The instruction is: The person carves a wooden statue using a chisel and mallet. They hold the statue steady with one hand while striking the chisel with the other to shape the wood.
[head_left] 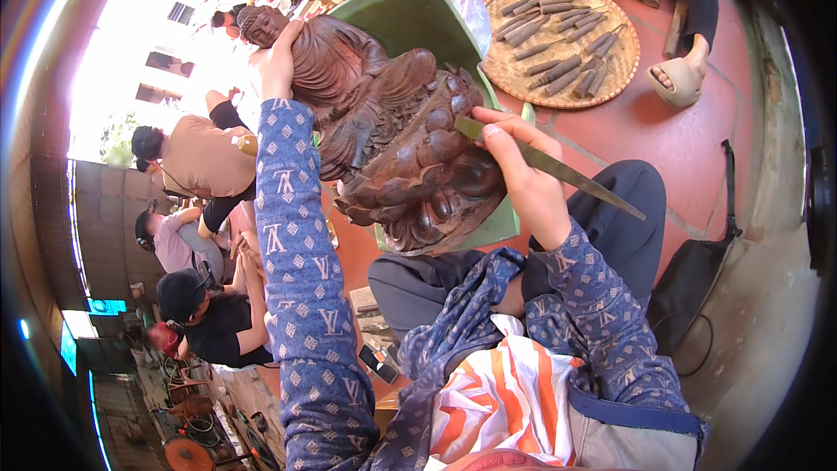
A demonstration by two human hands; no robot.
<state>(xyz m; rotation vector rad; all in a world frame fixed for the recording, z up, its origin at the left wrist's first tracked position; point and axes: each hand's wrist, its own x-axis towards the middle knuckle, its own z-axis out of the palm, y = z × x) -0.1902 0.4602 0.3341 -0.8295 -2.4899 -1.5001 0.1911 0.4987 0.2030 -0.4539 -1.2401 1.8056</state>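
A dark brown carved wooden statue [397,135] of a seated figure on a lotus-petal base lies tilted across my lap. My left hand [277,61] grips it at the shoulder, just below the carved head. My right hand [521,176] is shut on a long flat metal chisel [558,170], its tip set against the petals of the base. Both my forearms wear blue patterned sleeves.
A green plastic chair [410,13] stands behind the statue. A round woven tray [562,39] holds several carving tools on the red tiled floor. A person's sandalled foot [678,78] rests beside it. Several people sit at the left. A dark bag [697,275] lies at my right.
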